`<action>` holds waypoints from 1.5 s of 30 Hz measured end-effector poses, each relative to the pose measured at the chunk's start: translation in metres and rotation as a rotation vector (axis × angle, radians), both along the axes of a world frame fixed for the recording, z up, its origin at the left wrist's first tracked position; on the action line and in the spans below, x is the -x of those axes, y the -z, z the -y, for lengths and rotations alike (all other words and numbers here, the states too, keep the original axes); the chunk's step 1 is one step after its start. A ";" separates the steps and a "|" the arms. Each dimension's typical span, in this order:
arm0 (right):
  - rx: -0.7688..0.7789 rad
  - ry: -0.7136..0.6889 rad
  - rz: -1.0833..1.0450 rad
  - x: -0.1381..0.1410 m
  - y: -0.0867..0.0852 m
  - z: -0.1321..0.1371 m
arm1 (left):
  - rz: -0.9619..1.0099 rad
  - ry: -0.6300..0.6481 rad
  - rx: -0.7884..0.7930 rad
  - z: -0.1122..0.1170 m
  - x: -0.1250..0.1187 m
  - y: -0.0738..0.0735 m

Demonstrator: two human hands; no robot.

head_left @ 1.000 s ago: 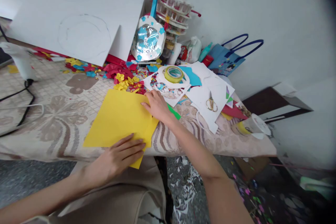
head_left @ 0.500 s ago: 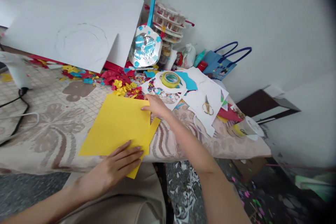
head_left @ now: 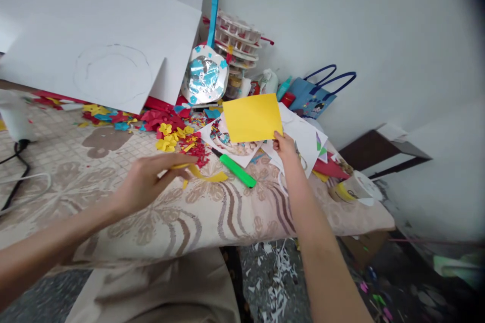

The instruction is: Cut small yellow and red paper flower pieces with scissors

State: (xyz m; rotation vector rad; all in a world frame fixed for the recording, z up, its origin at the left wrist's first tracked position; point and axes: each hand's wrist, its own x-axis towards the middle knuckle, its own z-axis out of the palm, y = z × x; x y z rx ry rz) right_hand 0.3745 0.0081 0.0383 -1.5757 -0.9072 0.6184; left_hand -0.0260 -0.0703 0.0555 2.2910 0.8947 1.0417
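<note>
My right hand (head_left: 284, 144) pinches the lower right corner of a yellow sheet of paper (head_left: 253, 118), held up over the white papers at the back of the table. In my left hand (head_left: 149, 181), yellow paper strips (head_left: 206, 175) are gripped between thumb and fingers; they curl out to the right above the cloth. A green marker (head_left: 238, 170) with a dark tip end lies on the tablecloth between my hands. The raised sheet hides the tape roll and part of the white ring. Gold scissors (head_left: 301, 159) are mostly covered by my right hand.
Paper flowers and scraps (head_left: 166, 133) in red, yellow and blue lie along the back. White boards (head_left: 106, 35) lean behind them, beside a round white-and-blue paper craft (head_left: 204, 74). A blue bag (head_left: 310, 96) and a plastic cup (head_left: 350, 187) stand right. A white appliance (head_left: 15, 116) is far left.
The yellow sheet has been lifted from the front edge and carried back and right by my right hand. My left hand has picked up the strips. The green marker has come into view.
</note>
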 end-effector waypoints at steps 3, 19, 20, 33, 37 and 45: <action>0.034 0.120 0.057 -0.028 -0.001 0.003 | 0.115 -0.079 0.069 -0.023 -0.017 -0.020; 0.261 -0.565 1.182 0.125 0.008 0.111 | 0.804 -0.158 0.310 -0.077 -0.015 -0.012; 0.240 -0.592 1.177 0.124 0.006 0.112 | 0.824 -0.153 0.308 -0.079 -0.013 -0.012; -0.032 -0.151 0.292 0.048 0.027 0.054 | 0.837 -0.127 0.400 -0.068 -0.008 -0.013; -0.064 -0.198 0.146 0.048 0.034 0.053 | 0.811 -0.122 0.424 -0.062 -0.009 -0.013; -0.175 -0.194 -0.062 0.060 0.034 0.058 | 0.767 -0.105 0.434 -0.058 -0.010 -0.011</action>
